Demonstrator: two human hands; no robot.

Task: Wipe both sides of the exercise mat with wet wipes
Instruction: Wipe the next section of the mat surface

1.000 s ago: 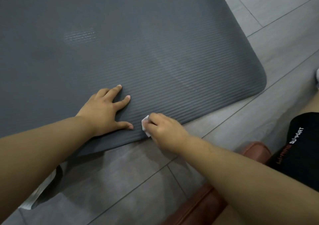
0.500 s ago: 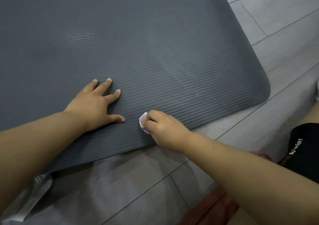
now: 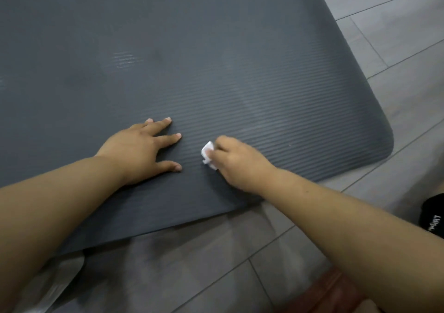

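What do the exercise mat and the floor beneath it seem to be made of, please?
The exercise mat looks like soft foam: matte dark grey, finely ribbed, with a rounded corner. The floor seems hard tile or wood-look plank: grey, faintly streaked, with thin joint lines; which, I cannot tell.

Grey tile floor (image 3: 216, 272), large rectangular tiles, thin dark grout lines running diagonally; more of the same tiles at top right and right edge. Lower left corner: crinkly silvery plastic packaging (image 3: 57, 286) lying flat on the floor, blurred, contents can't be told. Bottom right: reddish-brown object (image 3: 329, 293), glossy, only a part in view, type unclear. Right edge: black garment (image 3: 433, 210) with white lettering, cut off by the frame, text not readable in full.
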